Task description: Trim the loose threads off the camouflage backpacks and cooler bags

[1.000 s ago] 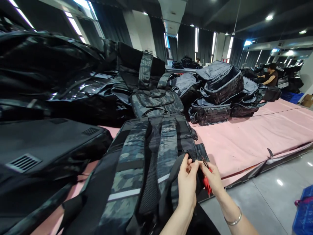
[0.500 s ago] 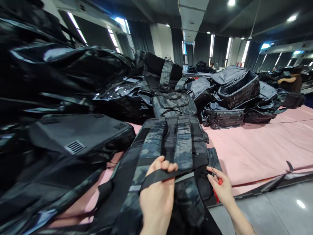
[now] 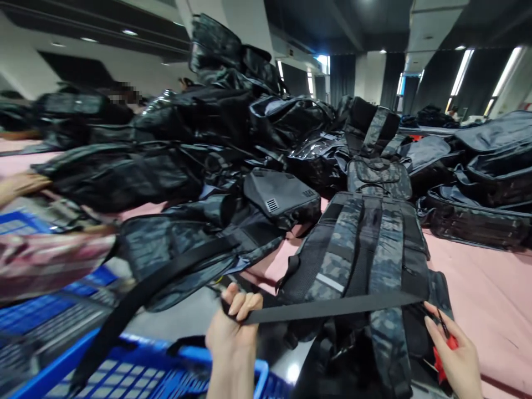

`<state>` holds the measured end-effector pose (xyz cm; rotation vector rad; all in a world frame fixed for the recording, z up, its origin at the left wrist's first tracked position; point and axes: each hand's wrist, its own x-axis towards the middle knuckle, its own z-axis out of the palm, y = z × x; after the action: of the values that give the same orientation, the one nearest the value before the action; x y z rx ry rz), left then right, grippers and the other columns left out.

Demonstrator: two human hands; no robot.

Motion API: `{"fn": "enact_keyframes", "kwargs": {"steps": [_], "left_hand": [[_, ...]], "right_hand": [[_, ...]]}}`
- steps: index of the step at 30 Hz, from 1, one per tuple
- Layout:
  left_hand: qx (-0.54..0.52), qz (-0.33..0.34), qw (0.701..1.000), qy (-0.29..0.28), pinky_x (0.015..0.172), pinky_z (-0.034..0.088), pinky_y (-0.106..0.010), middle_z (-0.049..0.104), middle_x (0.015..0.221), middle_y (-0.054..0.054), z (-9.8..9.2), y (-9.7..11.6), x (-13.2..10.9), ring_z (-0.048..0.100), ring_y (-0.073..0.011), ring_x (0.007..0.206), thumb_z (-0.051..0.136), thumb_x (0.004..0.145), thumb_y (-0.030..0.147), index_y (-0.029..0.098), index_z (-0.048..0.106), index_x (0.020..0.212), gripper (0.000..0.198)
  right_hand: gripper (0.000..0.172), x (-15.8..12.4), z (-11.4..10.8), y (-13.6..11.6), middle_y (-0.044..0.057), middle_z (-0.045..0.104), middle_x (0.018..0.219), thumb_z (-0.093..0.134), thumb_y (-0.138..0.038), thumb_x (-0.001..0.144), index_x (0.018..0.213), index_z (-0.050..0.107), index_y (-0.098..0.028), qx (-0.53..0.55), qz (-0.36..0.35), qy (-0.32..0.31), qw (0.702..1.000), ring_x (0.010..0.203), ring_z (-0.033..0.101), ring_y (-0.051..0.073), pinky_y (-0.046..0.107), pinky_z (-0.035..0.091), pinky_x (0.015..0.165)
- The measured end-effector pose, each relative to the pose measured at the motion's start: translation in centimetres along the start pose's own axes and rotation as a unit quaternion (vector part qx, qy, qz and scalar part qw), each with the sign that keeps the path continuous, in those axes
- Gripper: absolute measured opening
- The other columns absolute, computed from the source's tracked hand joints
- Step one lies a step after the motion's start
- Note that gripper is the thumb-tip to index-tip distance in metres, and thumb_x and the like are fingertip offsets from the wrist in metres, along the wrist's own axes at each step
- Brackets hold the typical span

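Strap in left grip, snips in right grip

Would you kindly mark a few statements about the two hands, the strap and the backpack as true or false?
1. The left hand grips one end of a black strap. True.
2. The strap hangs slack. False: it is stretched taut across the camouflage backpack.
3. The right hand holds a red-handled tool. True.
4. The backpack lies on a green surface. False: it lies on a pink surface.
5. A blue crate sits low, beside the left hand. True.
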<state>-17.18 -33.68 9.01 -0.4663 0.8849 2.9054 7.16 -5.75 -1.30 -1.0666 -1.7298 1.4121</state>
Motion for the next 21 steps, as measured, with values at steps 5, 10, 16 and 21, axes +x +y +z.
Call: {"fn": "enact_keyframes", "kwargs": {"steps": [5,10,16,21], "left_hand": [[-0.009,0.06,0.998,0.032,0.037,0.028,-0.014,0.03,0.035,0.009,-0.2,1.5,-0.5,0.021,-0.0034,0.028,0.031,0.092,0.012,0.015,0.05,0.065,0.033],[0.129,0.139,0.982,-0.001,0.038,0.03,-0.014,0.032,0.04,0.01,0.1,0.4,-2.7,0.024,-0.0029,0.033,0.056,0.085,0.035,0.015,0.058,0.071,0.024],[0.331,0.039,0.937,-0.101,0.064,0.049,-0.019,0.064,0.081,-0.001,-0.2,-5.1,-7.7,0.06,-0.0129,0.072,0.077,0.059,0.049,0.02,0.064,0.104,0.055],[0.408,-0.051,0.897,-0.16,0.07,0.05,-0.016,0.068,0.08,-0.002,-1.1,-7.8,-9.8,0.062,-0.0145,0.077,0.081,0.053,0.046,0.02,0.068,0.099,0.054]], "right_hand": [[0.056,0.0,-0.4,0.1,0.006,0.064,0.119,0.069,-0.055,0.064,0.11,0.066,-0.022,-0.004,0.009,-0.002,1.0,0.123,0.047,0.03,0.041,0.032,0.108],[0.059,-0.4,0.0,-0.6,0.008,0.065,0.116,0.07,-0.056,0.063,0.109,0.066,-0.02,-0.019,0.007,0.042,0.999,0.118,0.052,0.031,0.04,0.039,0.104],[0.04,-5.4,2.1,-4.3,0.008,0.069,0.097,0.064,-0.048,0.076,0.101,0.067,-0.018,0.002,-0.085,0.018,0.996,0.092,0.065,0.025,0.03,0.055,0.079],[0.032,-7.6,2.9,-6.9,0.006,0.066,0.092,0.056,-0.037,0.085,0.113,0.057,-0.021,-0.027,-0.167,-0.086,0.982,0.08,0.063,0.018,0.025,0.051,0.073]]}}
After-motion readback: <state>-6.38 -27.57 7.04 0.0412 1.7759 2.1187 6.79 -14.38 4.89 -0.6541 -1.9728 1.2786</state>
